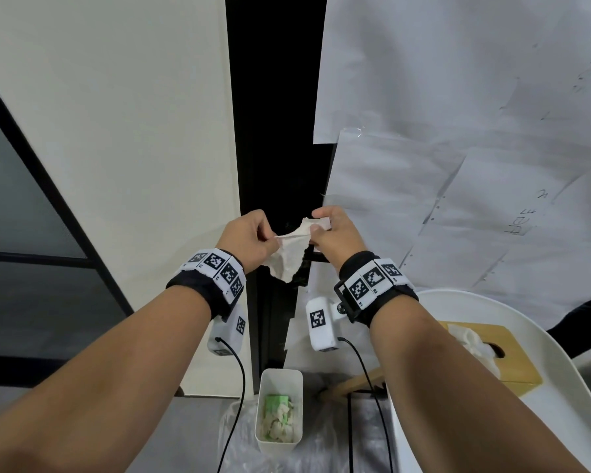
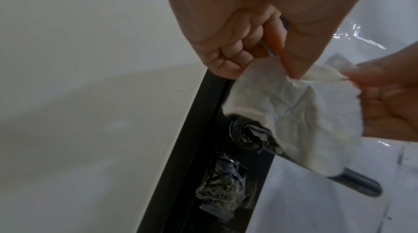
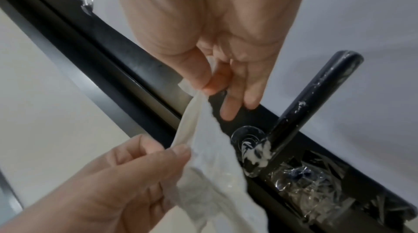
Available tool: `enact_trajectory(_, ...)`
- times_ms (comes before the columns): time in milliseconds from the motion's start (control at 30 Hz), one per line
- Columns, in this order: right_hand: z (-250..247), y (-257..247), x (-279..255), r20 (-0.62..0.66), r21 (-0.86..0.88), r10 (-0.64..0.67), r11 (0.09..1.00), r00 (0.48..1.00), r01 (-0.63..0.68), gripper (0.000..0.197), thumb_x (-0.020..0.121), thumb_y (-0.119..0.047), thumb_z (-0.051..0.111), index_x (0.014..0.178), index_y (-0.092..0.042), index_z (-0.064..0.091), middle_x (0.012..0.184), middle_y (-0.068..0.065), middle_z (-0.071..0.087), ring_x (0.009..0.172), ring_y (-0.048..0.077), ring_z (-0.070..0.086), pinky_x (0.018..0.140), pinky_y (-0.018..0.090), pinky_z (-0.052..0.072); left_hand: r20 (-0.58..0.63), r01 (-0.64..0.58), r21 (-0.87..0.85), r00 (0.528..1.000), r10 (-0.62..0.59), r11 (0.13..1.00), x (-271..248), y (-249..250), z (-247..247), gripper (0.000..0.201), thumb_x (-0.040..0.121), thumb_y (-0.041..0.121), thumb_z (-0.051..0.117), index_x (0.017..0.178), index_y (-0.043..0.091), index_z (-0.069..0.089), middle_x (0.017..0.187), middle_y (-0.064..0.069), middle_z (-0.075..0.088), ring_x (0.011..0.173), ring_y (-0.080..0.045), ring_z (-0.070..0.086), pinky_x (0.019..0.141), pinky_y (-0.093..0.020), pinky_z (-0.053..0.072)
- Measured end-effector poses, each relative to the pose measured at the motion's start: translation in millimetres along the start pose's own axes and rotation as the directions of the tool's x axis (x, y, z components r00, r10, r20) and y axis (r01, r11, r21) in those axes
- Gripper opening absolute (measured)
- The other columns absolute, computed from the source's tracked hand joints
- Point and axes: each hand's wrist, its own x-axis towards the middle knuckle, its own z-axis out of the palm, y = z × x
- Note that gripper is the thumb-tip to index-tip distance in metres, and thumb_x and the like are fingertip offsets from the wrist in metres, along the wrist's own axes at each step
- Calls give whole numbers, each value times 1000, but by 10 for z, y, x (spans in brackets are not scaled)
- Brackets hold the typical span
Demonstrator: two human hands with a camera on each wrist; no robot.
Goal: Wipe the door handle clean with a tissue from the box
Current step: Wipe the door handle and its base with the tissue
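Note:
Both hands hold one white tissue in front of the black door edge. My left hand pinches its left corner, my right hand pinches the upper right corner between thumb and forefinger. The tissue hangs loose over the black lever door handle, whose base is smeared with white paste. In the right wrist view the handle shows white specks and the tissue hangs just left of it. The wooden tissue box sits at the right on a white chair.
A white bin with used tissues and a green pack stands on the floor below the hands. A white chair holds the box at the right. Paper sheets cover the door. Crumpled clear tape covers the lock below the handle.

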Motion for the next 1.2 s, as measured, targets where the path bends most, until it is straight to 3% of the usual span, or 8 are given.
enact_trajectory(133, 27, -31, -2, 30, 135, 31, 990, 999, -35, 24, 91, -13, 52, 90, -37, 51, 94, 5, 60, 91, 30, 67, 81, 44, 59, 78, -47, -85, 996, 53, 995, -21, 16, 52, 16, 83, 12, 68, 82, 14, 52, 76, -6, 65, 60, -10, 58, 55, -12, 46)
enact_trajectory(300, 28, -22, -39, 110, -37, -32, 999, 993, 36, 49, 84, -5, 56, 124, -30, 40, 99, 1, 57, 86, 17, 59, 73, 29, 51, 118, -78, -147, 988, 96, 986, -35, 58, 90, 10, 87, 4, 62, 85, 13, 61, 75, 2, 61, 52, 5, 50, 58, -9, 43)
enact_trajectory(400, 17, -11, -53, 80, -155, -48, 986, 996, 60, 55, 83, -3, 54, 127, -31, 37, 100, 5, 57, 74, 16, 57, 63, 26, 48, 120, -63, -112, 990, 76, 992, -36, 75, 88, 14, 87, 7, 64, 94, 18, 71, 81, 10, 64, 57, 10, 54, 57, -2, 42)
enact_trajectory(600, 7, -8, -41, -1, -261, -95, 961, 995, 92, 25, 86, -9, 59, 107, -20, 62, 115, 4, 51, 84, 16, 61, 69, 17, 47, 79, -10, -76, 997, 16, 997, -24, 68, 84, 20, 83, 22, 72, 103, 24, 72, 84, 11, 64, 71, 2, 56, 72, -14, 48)
enact_trajectory(767, -6, -79, -19, 23, -379, -198, 905, 980, 192, 20, 82, 6, 53, 71, 6, 69, 84, 10, 64, 74, 15, 56, 61, 17, 43, 58, -5, -27, 998, 6, 1000, -23, 98, 80, 18, 80, 29, 75, 97, 23, 73, 76, 10, 59, 67, -3, 54, 64, -12, 44)
enact_trajectory(900, -94, -108, -44, 24, -384, -147, 912, 989, 144, 16, 93, -9, 51, 89, -8, 66, 82, -2, 59, 77, 16, 57, 72, 27, 47, 21, -44, 8, 999, 44, 999, -8, 110, 65, 19, 84, 34, 70, 84, 15, 69, 85, 3, 56, 72, -10, 55, 66, -18, 46)
enact_trajectory(1033, -119, -112, -70, 43, -369, -108, 922, 993, 117, 22, 94, -12, 46, 96, -15, 67, 92, 3, 67, 89, 22, 63, 83, 36, 53, 7, -25, 30, 1000, 25, 999, 0, 143, 91, 26, 89, 36, 61, 87, 10, 60, 75, -1, 60, 66, -13, 53, 59, -24, 44)
enact_trajectory(1200, -212, 29, -78, 68, -475, -23, 878, 997, 53, 29, 94, -9, 46, 114, -15, 66, 108, 6, 67, 103, 23, 62, 85, 27, 48, -81, 70, -44, 994, -73, 997, 2, 117, 131, 26, 90, 29, 57, 79, 6, 55, 66, -1, 50, 61, -16, 47, 58, -27, 40)
